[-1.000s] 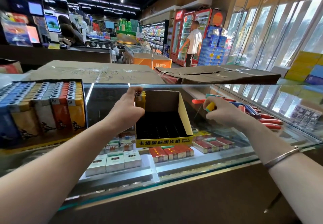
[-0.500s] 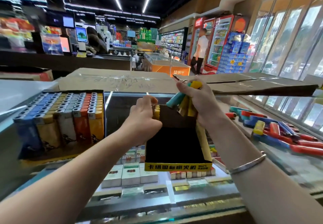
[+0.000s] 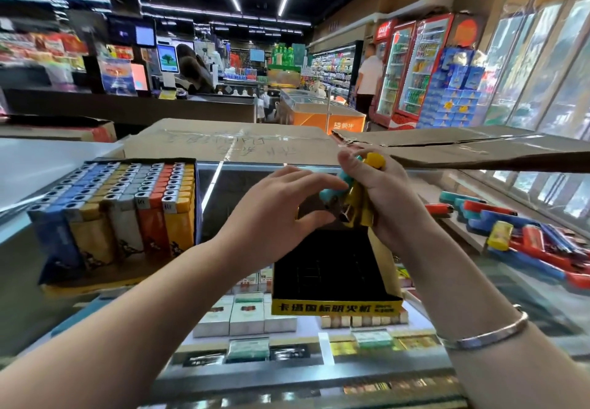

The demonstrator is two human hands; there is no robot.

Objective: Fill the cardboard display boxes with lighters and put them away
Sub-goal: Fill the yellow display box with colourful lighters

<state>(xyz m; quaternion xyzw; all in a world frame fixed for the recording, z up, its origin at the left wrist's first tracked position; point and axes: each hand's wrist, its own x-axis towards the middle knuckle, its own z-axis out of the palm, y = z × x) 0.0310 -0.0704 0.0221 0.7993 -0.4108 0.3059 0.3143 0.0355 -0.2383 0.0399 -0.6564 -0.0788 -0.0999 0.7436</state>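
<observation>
An empty cardboard display box (image 3: 335, 308), black inside with a yellow front strip, stands on the glass counter. Over its back edge my right hand (image 3: 396, 207) grips a bundle of yellow and teal lighters (image 3: 360, 204). My left hand (image 3: 277, 217) hovers at the box's back left with fingers spread, fingertips touching the teal lighter in the bundle and thumb just below it. A full display box of lighters (image 3: 118, 217) in blue, yellow, grey and orange rows stands to the left.
Several loose red, blue, teal and yellow lighters (image 3: 526, 239) lie on the glass to the right. Flattened cardboard (image 3: 223, 143) lines the counter's far edge. Cigarette packs (image 3: 245, 312) show beneath the glass. A person stands by the fridges far behind.
My left hand left the box's back left corner and reached across to the bundle. My right hand brought the bundle from the loose pile to above the box.
</observation>
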